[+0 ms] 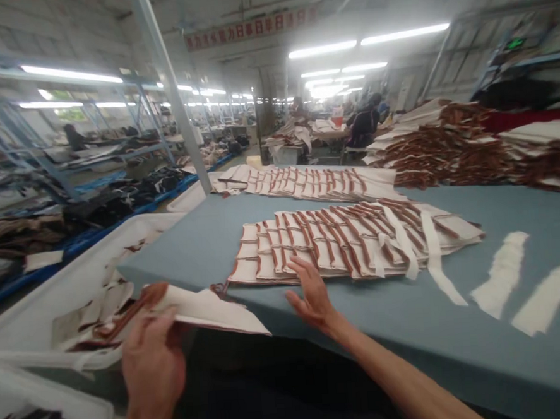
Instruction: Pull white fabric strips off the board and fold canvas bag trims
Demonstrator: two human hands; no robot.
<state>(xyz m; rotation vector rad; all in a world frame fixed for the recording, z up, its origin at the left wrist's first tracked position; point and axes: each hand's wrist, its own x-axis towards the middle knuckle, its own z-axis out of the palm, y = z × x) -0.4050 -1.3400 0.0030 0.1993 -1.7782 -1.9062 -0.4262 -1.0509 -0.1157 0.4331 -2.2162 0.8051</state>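
Note:
My left hand [154,362] is closed on a cream fabric piece [214,308] with a brown edge, held at the near left corner of the table. The piece sticks out to the right from my fingers, its tip past the table edge. My right hand [311,296] hovers or rests by the table's front edge, fingers spread and nothing in them. Just beyond it lies a spread of overlapping cream fabric pieces [311,245] with brown edges, fanned in rows. Whether my right fingertips touch that spread I cannot tell.
White strips [439,260] lie across and beside the fanned pieces. A second row of fabric pieces [307,181] lies behind. Tall fabric stacks [437,140] stand at the back right. A white bin [30,319] with fabric scraps adjoins the blue-grey table [187,240]. People sit farther back.

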